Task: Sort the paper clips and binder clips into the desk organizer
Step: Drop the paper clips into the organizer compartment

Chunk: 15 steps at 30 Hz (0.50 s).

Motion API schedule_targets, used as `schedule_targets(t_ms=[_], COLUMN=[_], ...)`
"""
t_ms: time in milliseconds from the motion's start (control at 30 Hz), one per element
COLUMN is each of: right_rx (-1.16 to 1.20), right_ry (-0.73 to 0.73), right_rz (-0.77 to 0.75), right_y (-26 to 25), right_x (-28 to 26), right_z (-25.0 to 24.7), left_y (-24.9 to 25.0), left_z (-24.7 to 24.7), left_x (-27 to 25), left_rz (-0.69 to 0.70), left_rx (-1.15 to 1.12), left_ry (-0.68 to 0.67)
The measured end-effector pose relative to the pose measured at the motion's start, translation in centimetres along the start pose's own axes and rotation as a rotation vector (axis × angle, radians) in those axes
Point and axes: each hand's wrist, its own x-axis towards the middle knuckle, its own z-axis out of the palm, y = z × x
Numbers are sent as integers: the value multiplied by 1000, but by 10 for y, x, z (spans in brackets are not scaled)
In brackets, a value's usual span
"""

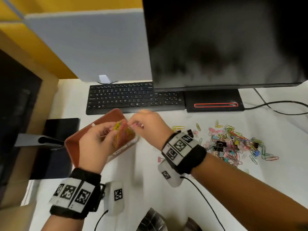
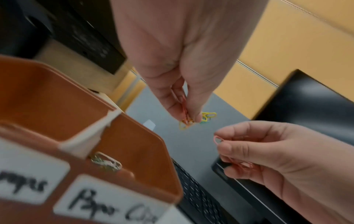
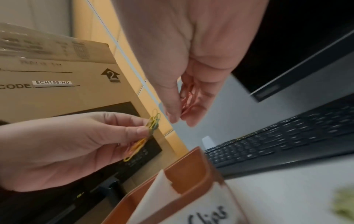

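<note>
Above the brown desk organizer (image 1: 73,144) my left hand (image 1: 97,142) pinches a bunch of yellow and orange paper clips (image 1: 119,129); the same yellow and orange clips (image 2: 188,120) (image 3: 151,124) show in both wrist views. Just to its right my right hand (image 1: 146,124) pinches several pink paper clips (image 1: 135,125), seen as pink clips (image 2: 218,140) (image 3: 188,98) between thumb and fingers. The organizer (image 2: 134,136) has a white divider and a label reading "Paper Clips"; a few clips (image 2: 106,161) lie in that compartment. A mixed pile of paper clips and binder clips (image 1: 233,142) lies on the desk at the right.
A black keyboard (image 1: 133,97) lies behind the organizer, with a large dark monitor (image 1: 225,42) and its base (image 1: 215,101) to the right. Cables (image 1: 275,104) run at the far right. A cardboard box (image 3: 57,78) and a black device (image 1: 61,127) stand to the left.
</note>
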Motion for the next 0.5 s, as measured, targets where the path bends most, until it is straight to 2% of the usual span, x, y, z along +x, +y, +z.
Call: schedule_targets(t_ms=[67, 167, 267, 333, 433, 500], right_rx=[7, -33, -63, -73, -232, -350], right_ry=[-39, -74, -67, -53, -27, -21], right_rz=[23, 82, 128, 193, 322, 383], right_y=[-16, -22, -6, 16, 58, 82], right_x=[20, 26, 5, -16, -45, -58], right_z=[21, 34, 24, 10, -14, -30], left_y=[-11, -23, -23, -19, -11, -5], left_z=[-11, -13, -10, -1, 26, 50], left_x=[10, 16, 9, 1, -13, -22], left_rz=[-71, -145, -24, 55, 72, 85], left_rx=[-35, -13, 78, 54, -60, -56], left_ry=[2, -145, -235, -267, -327, -400])
